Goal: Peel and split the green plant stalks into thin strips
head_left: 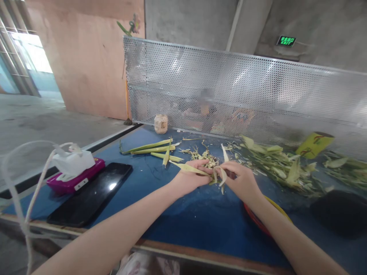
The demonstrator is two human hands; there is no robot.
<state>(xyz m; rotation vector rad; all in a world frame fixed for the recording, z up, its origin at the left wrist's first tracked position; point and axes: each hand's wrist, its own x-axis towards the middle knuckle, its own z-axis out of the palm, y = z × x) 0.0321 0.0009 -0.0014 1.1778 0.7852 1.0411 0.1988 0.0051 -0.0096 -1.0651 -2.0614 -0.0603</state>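
Head view: left hand (189, 181) and right hand (241, 179) grip pale leaf strips (190, 168).

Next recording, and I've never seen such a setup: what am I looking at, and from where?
There's no machine: a person's bare left hand and right hand are at work. The picture comes from a camera worn on the head, looking forward and down. Both hands seem to hold pale leaf strips; whether they join is unclear. On the blue table lie stalks, scraps, a leaf heap, a phone and a purple device; a jar stands near the mesh screen.
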